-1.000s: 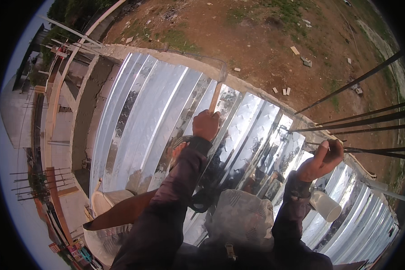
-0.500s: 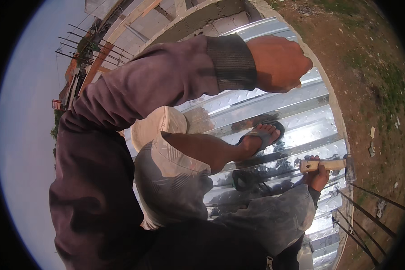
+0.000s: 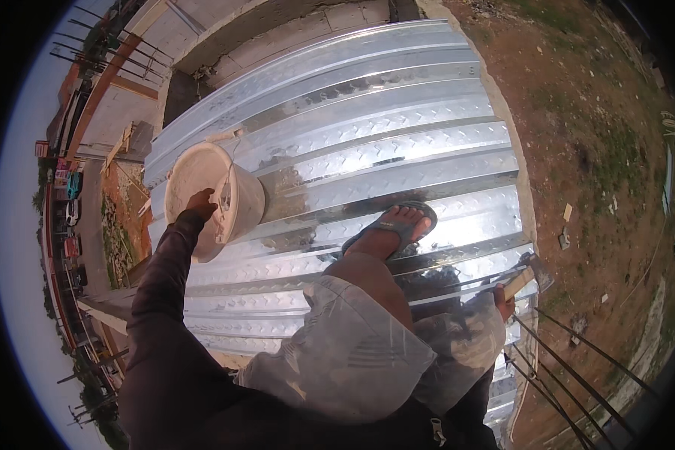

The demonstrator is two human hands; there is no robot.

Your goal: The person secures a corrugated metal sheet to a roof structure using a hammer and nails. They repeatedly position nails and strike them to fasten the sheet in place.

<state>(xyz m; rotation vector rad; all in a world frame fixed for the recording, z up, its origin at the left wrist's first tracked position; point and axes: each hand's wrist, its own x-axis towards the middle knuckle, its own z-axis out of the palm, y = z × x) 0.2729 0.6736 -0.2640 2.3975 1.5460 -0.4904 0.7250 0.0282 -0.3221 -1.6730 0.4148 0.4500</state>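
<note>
My left hand [image 3: 200, 204] is over the mouth of a pale, mortar-stained bucket [image 3: 246, 196], its fingers apart and nothing visible in them. A thin wire handle hangs across the bucket's opening. The bucket stands on a shiny corrugated metal sheet [image 3: 397, 112]. At the right edge of the sheet, my right hand [image 3: 505, 301] grips a wooden-handled tool [image 3: 519, 283] with a flat metal end. The tool's metal end lies over the narrow concrete edge, and its exact kind is unclear. My knee and trouser leg partly hide the right arm.
My sandalled foot [image 3: 401, 225] rests on the sheet between the hands. Dark steel rods [image 3: 577, 367] jut out past the right edge. Beyond that edge lies brown ground [image 3: 592, 150] far below. A concrete block wall [image 3: 277, 41] borders the sheet's far side.
My left hand has swung back leftward from over the far right of the sheet to the bucket, and its fist has opened. The right hand with the tool appears slightly lower and further left.
</note>
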